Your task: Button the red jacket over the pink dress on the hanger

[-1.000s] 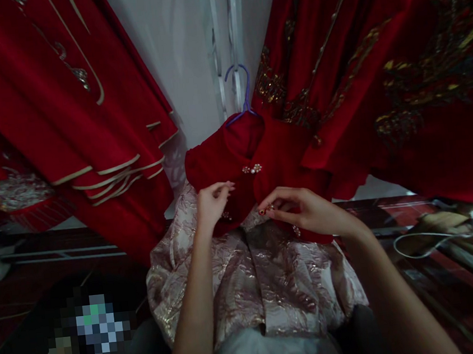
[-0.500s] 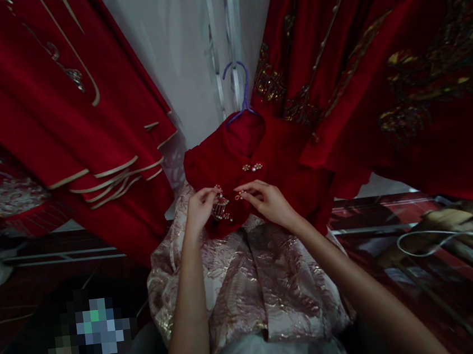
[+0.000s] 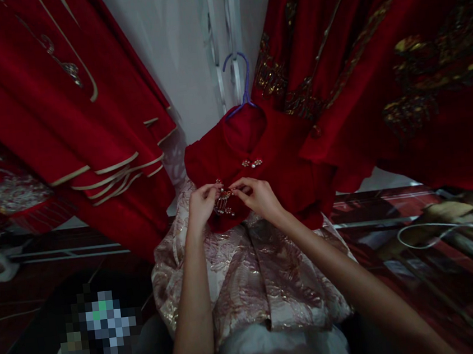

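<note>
A small red garment top (image 3: 289,163) with an open collar hangs in front of me on a purple hanger (image 3: 247,92). Below it spreads a shiny pink-and-gold brocade skirt (image 3: 238,278). My left hand (image 3: 201,204) pinches a beaded frog fastener (image 3: 224,205) with dangling strands, at the top's front opening. Close beside it, thumb and fingers of my right hand (image 3: 259,197) are pinched on the fastener's other half, which they mostly hide. Higher up, a second jewelled fastener (image 3: 252,163) joins the two front edges.
Red garments with pale trim (image 3: 127,149) hang at the left. Others with gold beading (image 3: 415,107) hang at the right. A pale wall (image 3: 163,44) stands behind. At lower right lies a white cable (image 3: 420,236); a pixelated patch (image 3: 108,320) covers something at lower left.
My right hand has moved left, bringing its half of the fastener up to the half in my left hand. The left hand stays nearly in place. The view has shifted slightly.
</note>
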Motion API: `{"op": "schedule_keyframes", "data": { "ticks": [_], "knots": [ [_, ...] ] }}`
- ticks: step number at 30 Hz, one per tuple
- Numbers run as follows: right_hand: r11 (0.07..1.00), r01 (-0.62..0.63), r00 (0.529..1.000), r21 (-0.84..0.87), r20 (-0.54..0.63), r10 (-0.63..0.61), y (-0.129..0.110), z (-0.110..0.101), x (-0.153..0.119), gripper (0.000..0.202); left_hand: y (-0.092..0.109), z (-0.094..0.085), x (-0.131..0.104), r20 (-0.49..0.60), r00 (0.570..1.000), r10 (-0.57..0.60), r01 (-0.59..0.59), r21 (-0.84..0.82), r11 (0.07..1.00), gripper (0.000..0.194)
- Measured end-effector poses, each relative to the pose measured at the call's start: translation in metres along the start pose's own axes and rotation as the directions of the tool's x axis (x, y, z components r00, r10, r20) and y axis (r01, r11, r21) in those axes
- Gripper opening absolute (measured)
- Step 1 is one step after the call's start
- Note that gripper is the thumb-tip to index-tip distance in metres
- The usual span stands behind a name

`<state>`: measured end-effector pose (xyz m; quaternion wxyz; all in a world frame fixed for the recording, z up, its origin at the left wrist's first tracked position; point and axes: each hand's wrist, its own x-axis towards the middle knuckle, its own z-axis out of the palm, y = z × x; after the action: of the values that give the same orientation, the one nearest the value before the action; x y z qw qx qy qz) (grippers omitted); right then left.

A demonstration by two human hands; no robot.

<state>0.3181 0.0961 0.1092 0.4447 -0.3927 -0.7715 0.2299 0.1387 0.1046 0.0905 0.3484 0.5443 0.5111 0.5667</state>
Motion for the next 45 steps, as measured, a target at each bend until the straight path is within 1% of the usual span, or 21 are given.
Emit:
{"op": "schedule_keyframes", "data": {
  "ticks": [3,7,9,11,13,15,20,25,29,31,33,36,37,38,39,40,41,43,44,45],
  "knots": [
    [0.999,-0.021,1.000,0.037,0.010,0.021,0.001,0.002,0.002,0.019,-0.002,0.001,0.001,0.000,1.000,0.019,-0.019,0.032,0.999,0.020],
    [0.997,-0.003,1.000,0.074,0.030,0.001,0.003,0.003,0.003,0.020,-0.003,0.006,0.001,0.057,0.998,-0.023,0.030,-0.114,0.993,0.024],
    [0.998,-0.015,1.000,0.066,0.026,0.013,0.005,0.004,0.003,0.020,-0.002,0.008,0.002,0.051,0.997,-0.066,0.074,-0.167,0.983,0.028],
    [0.998,-0.042,0.999,0.048,0.014,0.042,0.006,0.006,0.005,0.020,0.000,0.008,0.002,0.038,0.994,-0.105,0.111,-0.186,0.976,0.031],
    [0.998,-0.057,0.998,0.030,-0.003,0.058,0.007,0.008,0.007,0.020,0.003,0.007,0.001,0.028,0.993,-0.118,0.121,-0.190,0.974,0.032],
    [0.999,-0.051,0.998,0.012,-0.021,0.051,0.008,0.011,0.010,0.019,0.005,0.006,0.000,0.027,0.995,-0.101,0.104,-0.187,0.977,0.032],
    [1.000,-0.015,0.998,-0.025,-0.056,0.013,0.008,0.016,0.015,0.018,0.010,0.005,-0.006,0.047,0.999,-0.007,0.013,-0.124,0.992,0.027],
    [0.998,-0.012,0.997,-0.056,-0.074,0.007,0.006,0.020,0.014,0.016,0.013,0.007,-0.008,-0.002,1.000,0.004,-0.004,-0.061,0.998,0.022],
    [0.995,0.021,0.997,-0.095,-0.072,-0.028,0.001,0.022,0.015,0.014,0.011,0.006,-0.007,-0.003,1.000,0.018,-0.018,-0.043,0.999,0.020],
    [0.996,0.034,0.999,-0.081,-0.035,-0.037,-0.001,0.018,0.013,0.015,0.009,0.005,-0.005,0.013,1.000,0.012,-0.011,-0.061,0.998,0.019],
    [0.999,0.036,0.999,-0.004,0.026,-0.036,-0.002,0.009,0.006,0.018,0.006,0.002,-0.003,0.030,0.999,-0.017,0.020,-0.091,0.996,0.019],
    [0.993,-0.025,0.996,0.115,0.091,0.014,0.001,-0.017,-0.012,0.022,0.005,-0.003,-0.003,0.033,0.995,-0.091,0.095,-0.119,0.988,0.020],
    [0.990,-0.061,0.994,0.128,0.098,0.048,0.003,-0.027,-0.019,0.023,0.005,-0.005,-0.004,0.057,0.991,-0.121,0.126,-0.115,0.985,0.020],
    [0.986,-0.102,0.990,0.129,0.106,0.089,0.004,-0.037,-0.025,0.022,0.005,-0.007,-0.006,0.103,0.983,-0.151,0.161,-0.096,0.982,0.019],
    [0.983,-0.137,0.985,0.122,0.124,0.121,0.005,-0.046,-0.030,0.020,0.005,-0.008,-0.008,0.177,0.967,-0.183,0.196,-0.060,0.979,0.017],
    [0.981,-0.156,0.980,0.116,0.141,0.139,0.005,-0.054,-0.033,0.021,0.005,-0.009,-0.011,0.268,0.939,-0.215,0.225,-0.007,0.974,0.016],
    [0.979,-0.170,0.977,0.115,0.150,0.152,0.005,-0.060,-0.034,0.021,0.004,-0.010,-0.013,0.360,0.901,-0.242,0.238,0.057,0.970,0.016],
    [0.978,-0.174,0.973,0.117,0.172,0.153,0.002,-0.067,-0.034,0.023,0.001,-0.009,-0.018,0.495,0.821,-0.283,0.215,0.191,0.958,0.021],
    [0.980,-0.166,0.972,0.105,0.185,0.145,0.001,-0.068,-0.033,0.023,-0.002,-0.008,-0.020,0.530,0.794,-0.298,0.194,0.244,0.950,0.025],
    [0.985,-0.153,0.970,0.079,0.203,0.134,0.000,-0.067,-0.032,0.023,-0.005,-0.006,-0.021,0.544,0.779,-0.311,0.178,0.284,0.942,0.029]
  ]
}}
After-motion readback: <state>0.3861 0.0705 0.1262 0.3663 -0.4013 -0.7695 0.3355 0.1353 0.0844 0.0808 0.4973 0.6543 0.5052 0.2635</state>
